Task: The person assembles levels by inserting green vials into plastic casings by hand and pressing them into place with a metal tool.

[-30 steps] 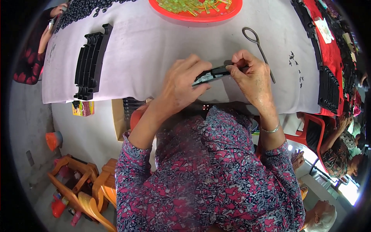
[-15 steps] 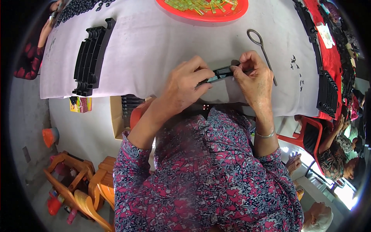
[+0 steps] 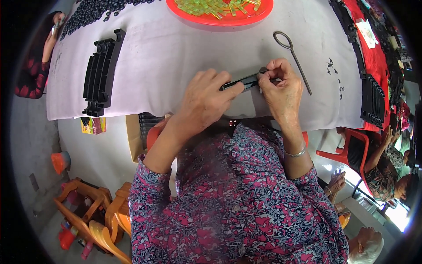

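Observation:
Between my two hands lies a narrow black plastic part (image 3: 250,81), held level just above the near side of the cloth-covered table. My left hand (image 3: 205,96) grips its left end, the fingers curled around it. At the other end my right hand (image 3: 282,82) pinches it between thumb and fingers. A shiny strip shows along the part; what my right fingertips press on is hidden. Right of my right hand, a dark metal rod with a looped end (image 3: 296,58) rests on the cloth.
A red tray (image 3: 220,21) with yellow-green translucent pieces (image 3: 204,8) stands at the far side. Small round black pieces (image 3: 91,15) lie far left, above ribbed black plastic parts (image 3: 100,75). Tiny black bits (image 3: 341,88) and more black parts (image 3: 373,103) are right. A co-worker's hand (image 3: 51,38) shows far left.
The view has shifted slightly. My left hand has changed its hold on the black part, with its fingers lying differently along it. The right hand keeps its pinch.

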Tool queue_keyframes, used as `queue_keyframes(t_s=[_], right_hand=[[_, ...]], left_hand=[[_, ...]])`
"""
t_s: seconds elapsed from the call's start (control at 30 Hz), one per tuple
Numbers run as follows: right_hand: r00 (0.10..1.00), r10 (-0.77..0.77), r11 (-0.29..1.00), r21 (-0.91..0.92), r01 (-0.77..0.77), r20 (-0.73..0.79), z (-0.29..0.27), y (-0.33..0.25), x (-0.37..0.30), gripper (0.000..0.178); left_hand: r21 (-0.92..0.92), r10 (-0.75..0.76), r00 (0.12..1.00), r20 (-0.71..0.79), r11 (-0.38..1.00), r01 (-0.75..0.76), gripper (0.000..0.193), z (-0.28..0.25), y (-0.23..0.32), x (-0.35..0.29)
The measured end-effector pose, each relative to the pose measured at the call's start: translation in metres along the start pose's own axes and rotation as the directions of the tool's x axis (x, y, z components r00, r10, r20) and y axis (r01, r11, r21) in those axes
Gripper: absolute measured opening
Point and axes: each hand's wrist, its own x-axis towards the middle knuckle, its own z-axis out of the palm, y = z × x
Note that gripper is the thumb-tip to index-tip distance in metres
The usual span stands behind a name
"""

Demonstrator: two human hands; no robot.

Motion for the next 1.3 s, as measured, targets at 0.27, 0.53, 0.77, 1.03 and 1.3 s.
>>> queue_keyframes(t_s=[0.27,0.53,0.77,1.03,1.3], right_hand=[[0.997,-0.018,0.999,0.040,0.021,-0.079,0.006,0.007,-0.002,0.017],[0.988,-0.041,0.997,0.056,0.049,-0.146,0.011,0.014,-0.001,0.013],[0.993,-0.046,0.976,0.206,0.067,-0.106,0.006,0.022,-0.009,0.017],[0.890,-0.454,0.890,-0.031,0.455,0.051,-0.009,0.020,-0.016,0.022],[0.817,-0.532,0.814,-0.128,0.566,0.224,-0.007,0.017,-0.015,0.023]], left_hand=[[0.023,0.011,1.000,0.015,1.000,-0.011,0.032,0.004,-0.003,0.002],[0.036,0.002,1.000,0.023,0.999,-0.003,0.033,0.004,0.000,0.003],[0.047,-0.020,1.000,-0.023,0.999,0.021,0.032,0.006,0.006,0.003],[0.087,-0.034,0.998,-0.056,0.995,0.039,0.031,0.009,0.009,0.004],[0.063,-0.047,0.996,-0.074,0.997,0.052,0.028,0.012,0.007,0.004]])
